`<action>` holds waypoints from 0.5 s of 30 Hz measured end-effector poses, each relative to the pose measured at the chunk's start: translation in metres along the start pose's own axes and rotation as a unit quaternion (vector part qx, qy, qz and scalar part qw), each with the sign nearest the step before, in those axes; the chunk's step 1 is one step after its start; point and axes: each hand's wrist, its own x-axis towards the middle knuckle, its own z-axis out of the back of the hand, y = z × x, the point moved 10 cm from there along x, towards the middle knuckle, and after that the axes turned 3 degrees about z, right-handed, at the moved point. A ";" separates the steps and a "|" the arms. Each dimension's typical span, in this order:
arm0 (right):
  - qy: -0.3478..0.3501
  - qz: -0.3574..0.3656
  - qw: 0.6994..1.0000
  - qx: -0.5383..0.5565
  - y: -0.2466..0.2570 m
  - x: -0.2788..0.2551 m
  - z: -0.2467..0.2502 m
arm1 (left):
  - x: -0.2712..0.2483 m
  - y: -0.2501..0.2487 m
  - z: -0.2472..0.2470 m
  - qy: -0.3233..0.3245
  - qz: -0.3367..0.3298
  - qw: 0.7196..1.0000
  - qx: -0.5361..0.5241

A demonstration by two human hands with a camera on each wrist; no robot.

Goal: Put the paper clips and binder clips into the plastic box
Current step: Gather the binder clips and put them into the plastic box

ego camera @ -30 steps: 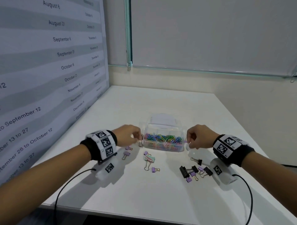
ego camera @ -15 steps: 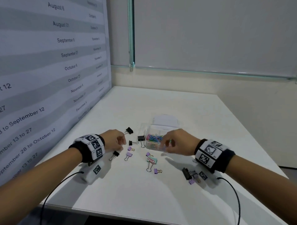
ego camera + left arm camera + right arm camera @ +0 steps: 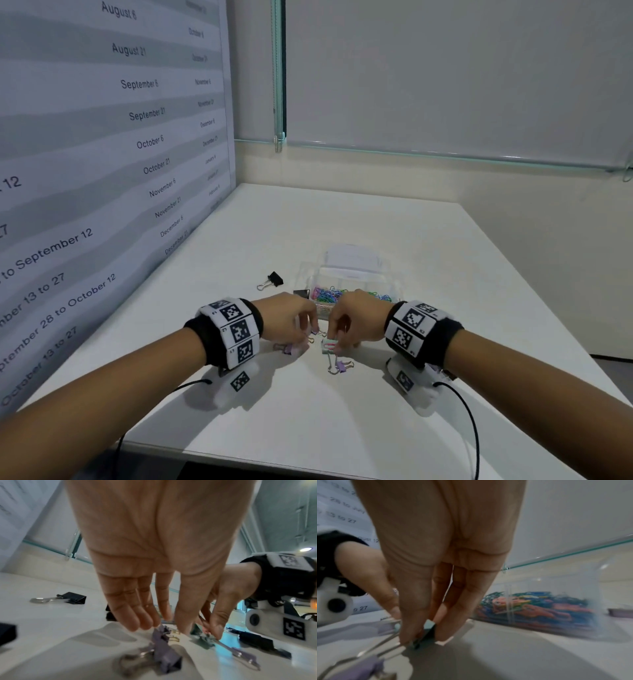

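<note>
Now both hands have come in from either side of the plastic box (image 3: 356, 274) to meet just in front of it; a second ago the left was at the box's left end and the right at its right end, and half a second ago the right had already crossed toward the middle. The right hand (image 3: 356, 320) reaches down with thumb and fingers pinching the mint-green binder clip (image 3: 329, 346), which lies on the white table (image 3: 428, 260); the right wrist view shows the fingertips (image 3: 444, 635) closed on the clip's body, its wire handles trailing toward the camera. The left hand (image 3: 287, 320) hangs just beside it, fingers pointing down over the small purple binder clips (image 3: 164, 654). Its fingertips (image 3: 133, 626) are at or just above the clips, with the thumb close to them, but I cannot tell whether anything is pinched between them. The two hands are nearly touching.

The plastic box sits just beyond the knuckles, open, with a heap of coloured paper clips (image 3: 539, 608) inside. A black binder clip (image 3: 274, 280) lies well to the left of the box, another black one (image 3: 301, 294) against its left end, and one purple clip (image 3: 342, 367) lies on the near side of the green one.
</note>
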 end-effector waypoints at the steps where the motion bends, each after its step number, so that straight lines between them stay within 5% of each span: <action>1: 0.001 -0.010 1.000 0.021 -0.005 -0.002 0.001 | 0.000 -0.004 -0.001 0.002 -0.008 1.000 -0.007; 7: -0.026 -0.043 0.997 0.066 -0.024 -0.012 0.018 | 0.004 -0.026 -0.011 -0.004 -0.039 0.999 0.034; 15: -0.216 -0.108 0.969 0.044 -0.078 -0.045 0.100 | 0.012 0.017 0.051 -0.140 0.036 0.989 0.041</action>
